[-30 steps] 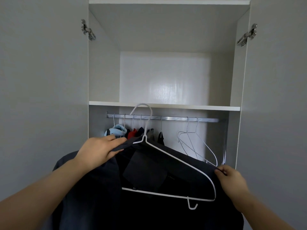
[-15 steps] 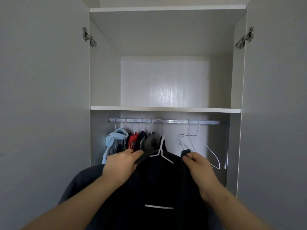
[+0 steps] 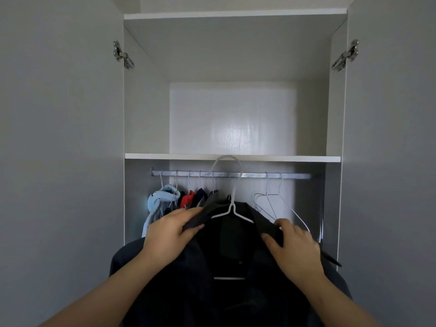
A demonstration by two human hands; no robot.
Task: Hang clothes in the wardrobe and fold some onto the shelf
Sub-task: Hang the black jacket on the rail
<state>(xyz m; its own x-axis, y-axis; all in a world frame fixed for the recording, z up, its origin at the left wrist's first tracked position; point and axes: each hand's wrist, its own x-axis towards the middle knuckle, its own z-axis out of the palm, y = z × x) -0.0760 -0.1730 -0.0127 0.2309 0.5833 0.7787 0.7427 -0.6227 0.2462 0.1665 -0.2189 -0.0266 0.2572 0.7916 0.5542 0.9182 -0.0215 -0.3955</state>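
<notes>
Person is standing at the open wardrobe, holding up a dark shirt that's sitting on a white hanger. Left hand is pinching one side of the collar btwn thumb & curled fingers. Right hand is gripping the other side, fingers curled over the cloth. Shirt is hanging in front of the lower compartment, approx mid-width. The hanger's hook is reaching up past the rail & overlapping the front edge of the shelf; can't tell if the hook is touching the rail. At the rail's left end a light blue garment, a red garment & a few dark ones are hanging close together. Two bare wire hangers are hanging further right, just behind the right hand. Both doors are standing wide open, w/ metal hinges showing near the top.
</notes>
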